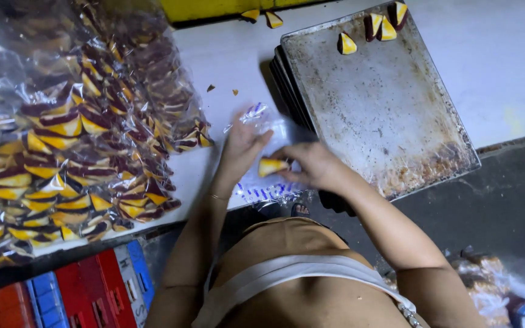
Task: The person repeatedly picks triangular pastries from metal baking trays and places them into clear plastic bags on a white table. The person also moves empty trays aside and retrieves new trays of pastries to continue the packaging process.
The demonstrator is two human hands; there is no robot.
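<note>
Head view, right hand (314, 165) pinching a yellow cake wedge (273, 166) at its fingertips, wedge just left of that hand, left hand (242, 146) gripping a clear plastic bag (268, 124) right beside it, baking tray (390, 115) to the right, bagged wedges (74, 140) piled left.
</note>
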